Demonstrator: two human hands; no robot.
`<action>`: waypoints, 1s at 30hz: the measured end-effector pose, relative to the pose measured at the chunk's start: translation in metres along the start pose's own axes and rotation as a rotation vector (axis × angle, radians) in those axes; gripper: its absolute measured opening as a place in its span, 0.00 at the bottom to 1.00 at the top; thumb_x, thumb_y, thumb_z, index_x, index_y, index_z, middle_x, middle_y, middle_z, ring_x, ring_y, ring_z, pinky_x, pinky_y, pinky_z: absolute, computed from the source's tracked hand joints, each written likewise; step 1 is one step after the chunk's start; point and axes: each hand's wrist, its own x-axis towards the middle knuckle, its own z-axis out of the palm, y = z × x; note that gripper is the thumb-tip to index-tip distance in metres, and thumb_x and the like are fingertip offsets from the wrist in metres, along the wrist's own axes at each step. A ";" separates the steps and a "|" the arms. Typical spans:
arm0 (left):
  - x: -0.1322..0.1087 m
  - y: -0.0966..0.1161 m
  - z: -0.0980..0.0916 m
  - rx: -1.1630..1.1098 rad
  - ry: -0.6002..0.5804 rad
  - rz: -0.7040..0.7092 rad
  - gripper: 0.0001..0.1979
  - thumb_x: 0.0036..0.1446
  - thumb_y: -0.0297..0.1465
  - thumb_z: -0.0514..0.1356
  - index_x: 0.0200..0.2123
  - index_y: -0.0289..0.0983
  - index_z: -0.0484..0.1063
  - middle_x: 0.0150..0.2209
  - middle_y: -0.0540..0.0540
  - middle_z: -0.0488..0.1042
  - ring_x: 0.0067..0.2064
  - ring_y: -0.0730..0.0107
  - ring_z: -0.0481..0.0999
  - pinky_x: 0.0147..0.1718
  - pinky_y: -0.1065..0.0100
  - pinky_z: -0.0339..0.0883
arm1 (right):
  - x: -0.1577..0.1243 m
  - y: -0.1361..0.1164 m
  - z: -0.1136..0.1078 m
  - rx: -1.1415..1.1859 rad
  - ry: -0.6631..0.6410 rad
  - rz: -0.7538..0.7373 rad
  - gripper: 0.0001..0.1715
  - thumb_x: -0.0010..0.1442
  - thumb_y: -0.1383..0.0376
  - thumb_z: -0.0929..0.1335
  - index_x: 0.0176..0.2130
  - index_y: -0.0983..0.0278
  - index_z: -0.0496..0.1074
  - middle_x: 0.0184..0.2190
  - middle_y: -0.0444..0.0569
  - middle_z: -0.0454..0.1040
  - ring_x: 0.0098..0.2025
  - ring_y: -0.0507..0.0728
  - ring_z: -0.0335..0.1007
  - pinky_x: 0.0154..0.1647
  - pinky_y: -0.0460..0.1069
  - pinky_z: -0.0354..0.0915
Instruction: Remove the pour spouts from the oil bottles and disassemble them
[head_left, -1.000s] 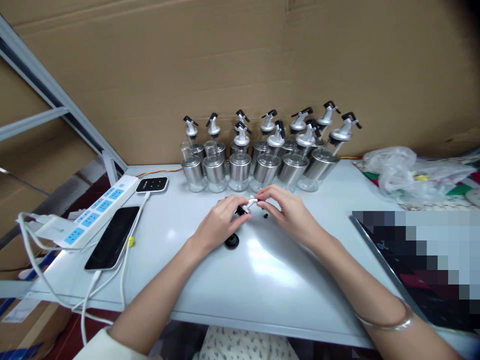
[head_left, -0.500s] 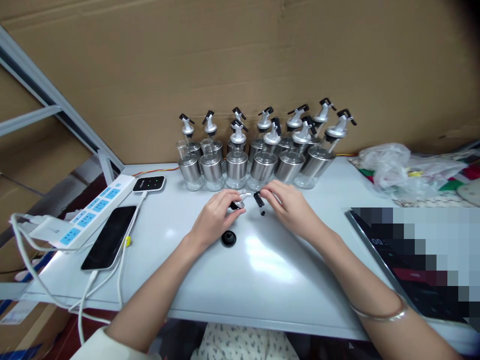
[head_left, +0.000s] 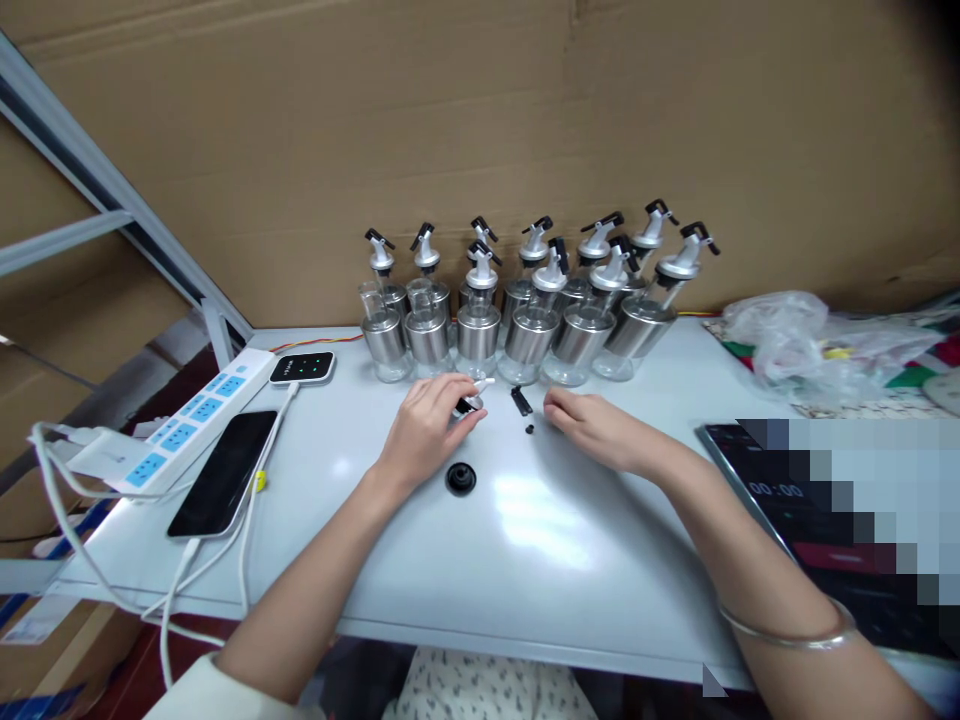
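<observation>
My left hand is closed around a silver pour spout. The pale tip sticks out to the right, and a dark part shows between thumb and fingers; the rest is covered. A black lever cap lies on the white table, just left of my right hand. That hand is curled with its side on the tabletop, apart from the lever, and nothing shows in its fingers. A tiny black plug lies below the lever. Nearer to me is a round black rubber stopper.
Several glass-and-steel oil bottles with pour spouts stand in rows along the cardboard wall. A power strip, a phone and white cables lie left. A large tablet-like screen and plastic bags are right.
My right hand has drawn back to the right, away from the black lever cap, which stays on the table. My left hand still holds the pour spout. The view has shifted slightly.
</observation>
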 end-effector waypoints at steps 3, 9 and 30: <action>0.001 -0.001 -0.001 0.034 0.024 -0.003 0.07 0.59 0.31 0.58 0.40 0.36 0.66 0.40 0.43 0.75 0.43 0.65 0.75 0.41 0.64 0.65 | 0.001 0.004 0.000 -0.069 -0.075 0.027 0.18 0.62 0.63 0.56 0.23 0.62 0.61 0.22 0.47 0.68 0.25 0.54 0.62 0.29 0.49 0.57; 0.001 -0.001 -0.004 0.063 0.049 -0.021 0.07 0.59 0.32 0.58 0.40 0.37 0.66 0.40 0.44 0.75 0.42 0.66 0.75 0.40 0.65 0.65 | 0.002 0.000 -0.002 0.001 -0.023 0.013 0.14 0.61 0.63 0.58 0.29 0.64 0.69 0.25 0.48 0.71 0.27 0.54 0.63 0.29 0.48 0.57; 0.002 0.000 -0.004 0.064 0.036 -0.028 0.07 0.60 0.33 0.57 0.40 0.37 0.66 0.40 0.44 0.76 0.41 0.67 0.76 0.40 0.66 0.65 | -0.002 -0.006 0.008 0.147 -0.150 -0.030 0.11 0.55 0.62 0.64 0.27 0.63 0.73 0.24 0.46 0.74 0.25 0.53 0.65 0.27 0.47 0.58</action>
